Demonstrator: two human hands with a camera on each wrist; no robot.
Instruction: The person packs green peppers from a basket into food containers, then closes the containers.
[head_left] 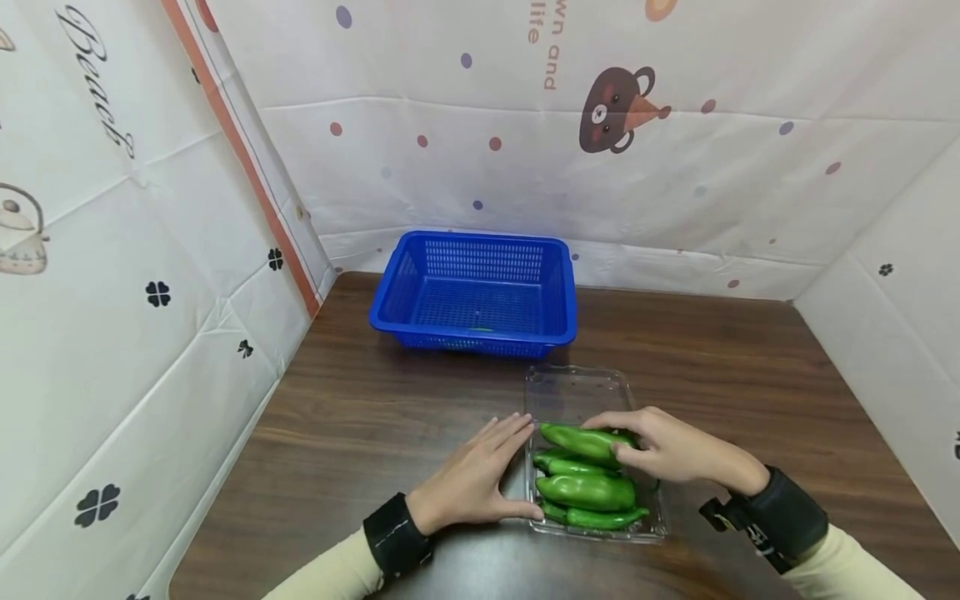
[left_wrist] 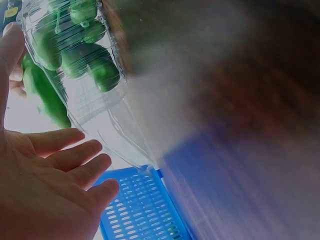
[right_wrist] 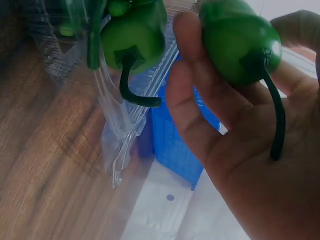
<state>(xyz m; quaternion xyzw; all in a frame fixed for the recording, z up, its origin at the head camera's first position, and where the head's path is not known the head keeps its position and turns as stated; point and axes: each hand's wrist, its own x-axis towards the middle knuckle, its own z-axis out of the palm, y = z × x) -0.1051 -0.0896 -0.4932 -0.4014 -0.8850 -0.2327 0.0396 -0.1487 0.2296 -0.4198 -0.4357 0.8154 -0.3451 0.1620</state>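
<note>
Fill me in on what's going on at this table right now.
A person sits at a wooden table with an open clear plastic box of green peppers. The right hand holds the top green pepper, stem end in the palm. The left hand lies flat against the box's left side, fingers straight. A blue basket stands farther back, apparently holding no peppers yet.

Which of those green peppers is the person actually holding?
The topmost pepper, farthest from the person: the right hand grips its stem end, while the other peppers lie untouched in the clear tray.
</note>
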